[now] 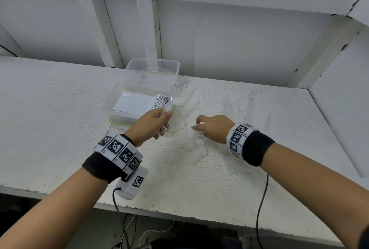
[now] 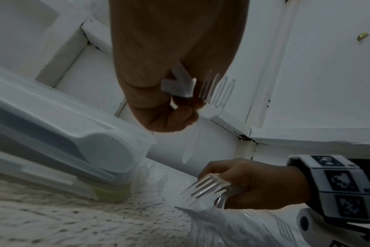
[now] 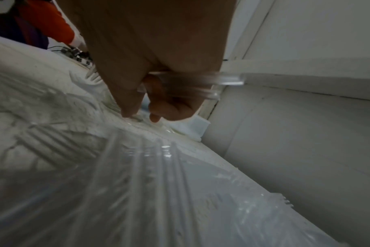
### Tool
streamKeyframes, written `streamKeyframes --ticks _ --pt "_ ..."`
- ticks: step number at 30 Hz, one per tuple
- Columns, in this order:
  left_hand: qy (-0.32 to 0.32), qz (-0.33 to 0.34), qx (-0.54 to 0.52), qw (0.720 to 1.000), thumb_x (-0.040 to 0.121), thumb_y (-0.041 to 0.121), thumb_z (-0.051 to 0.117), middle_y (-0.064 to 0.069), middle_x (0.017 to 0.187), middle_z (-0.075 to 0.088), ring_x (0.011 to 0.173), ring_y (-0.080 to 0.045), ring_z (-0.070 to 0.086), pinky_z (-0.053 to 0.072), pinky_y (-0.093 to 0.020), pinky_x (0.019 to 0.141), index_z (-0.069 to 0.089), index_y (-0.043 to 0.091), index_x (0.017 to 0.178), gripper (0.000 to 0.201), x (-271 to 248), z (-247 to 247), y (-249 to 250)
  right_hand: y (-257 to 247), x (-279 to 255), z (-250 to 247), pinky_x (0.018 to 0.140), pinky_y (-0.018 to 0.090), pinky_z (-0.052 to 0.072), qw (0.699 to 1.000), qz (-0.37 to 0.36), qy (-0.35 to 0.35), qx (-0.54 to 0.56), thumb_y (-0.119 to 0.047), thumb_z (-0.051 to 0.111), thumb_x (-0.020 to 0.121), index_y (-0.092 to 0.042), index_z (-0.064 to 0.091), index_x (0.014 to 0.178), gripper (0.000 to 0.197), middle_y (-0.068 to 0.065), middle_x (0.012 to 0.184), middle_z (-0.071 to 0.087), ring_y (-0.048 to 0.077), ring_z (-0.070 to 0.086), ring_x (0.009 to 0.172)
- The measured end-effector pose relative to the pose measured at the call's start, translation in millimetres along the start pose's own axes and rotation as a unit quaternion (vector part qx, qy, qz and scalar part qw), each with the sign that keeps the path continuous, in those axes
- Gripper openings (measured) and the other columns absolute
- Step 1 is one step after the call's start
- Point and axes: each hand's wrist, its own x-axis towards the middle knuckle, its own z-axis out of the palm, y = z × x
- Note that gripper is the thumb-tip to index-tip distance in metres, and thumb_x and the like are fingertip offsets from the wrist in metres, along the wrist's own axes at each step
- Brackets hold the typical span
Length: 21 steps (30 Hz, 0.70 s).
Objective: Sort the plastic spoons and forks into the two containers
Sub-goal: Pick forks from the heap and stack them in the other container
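Centrally in the head view, the left hand (image 1: 152, 122) has its grip curled round a bunch of clear forks (image 1: 175, 91), handles in the fist, tines fanned toward the upper right over the near container's edge. The left wrist view shows the same hold from below: handle ends poke out of the curled fingers (image 2: 180, 115), with tines beside them.

Right of it, the right hand (image 1: 214, 128) reaches down to a pile (image 1: 191, 144) of clear cutlery on the desk (image 1: 50, 109) — its grip is closed on a fork (image 2: 205, 186), tines pointing left in the left wrist view. In the right wrist view, clear handles (image 3: 222, 80) cross the palm and stick out to the right, while thumb and forefinger tips touch the pile; how many pieces it holds I cannot tell through the blur.

Just above and left of the left hand sits a container (image 1: 127, 105) holding a packed row of white spoons (image 1: 143, 102). Behind it, against the white wall, stands a second clear box (image 1: 152, 67); its contents are unclear. More clear forks (image 1: 235, 105) lie scattered on the desk to the upper right of the right hand, apart from the pile.

Both wrists wear black bands with checkered markers, and cables hang off the desk's front edge.
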Motion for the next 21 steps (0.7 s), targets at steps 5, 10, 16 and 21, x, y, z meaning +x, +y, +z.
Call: streamKeyframes --ticks 5,10,16,21 --pt "-0.013 -0.018 -0.003 1.0 0.099 0.029 0.041 -0.001 0.061 0.051 0.042 -0.01 0.043 0.035 -0.021 0.044 0.04 0.013 0.073 0.031 -7 -5 -9 -8 17 1 0.065 0.028 0.039 0.999 -0.029 -0.029 -0.028 -0.022 0.045 0.096 -0.011 0.056 0.115 0.025 0.006 0.117 0.054 0.027 0.059 0.095" --pt "0.015 -0.022 -0.052 0.998 0.1 0.026 0.041 0.001 0.06 0.046 0.043 -0.009 0.039 0.029 -0.018 0.04 0.046 0.013 0.078 0.026 -12 -9 -17 -7 9 -1 0.06 0.03 0.038 0.999 -0.028 0.028 0.001 -0.018 0.044 0.094 -0.01 0.053 0.116 0.026 0.005 0.115 0.053 0.029 0.059 0.082" --pt "0.071 -0.015 -0.118 0.99 0.099 0.023 0.043 0.0 0.056 0.037 0.036 -0.004 0.031 0.025 -0.015 0.036 0.044 0.012 0.074 0.028 -11 -13 -17 5 -23 -13 0.035 0.017 0.026 0.964 -0.007 0.244 0.109 -0.03 0.048 0.079 -0.015 0.062 0.081 0.021 -0.002 0.073 0.063 0.017 0.049 0.04" --pt "0.04 -0.023 -0.114 0.992 0.098 0.02 0.045 0.003 0.05 0.034 0.034 -0.004 0.024 0.018 -0.013 0.036 0.052 0.008 0.079 0.024 -7 1 -10 -14 -39 -30 0.049 0.021 0.03 0.913 0.11 0.31 0.24 -0.034 0.042 0.084 -0.012 0.06 0.094 0.03 -0.008 0.078 0.052 0.016 0.05 0.064"
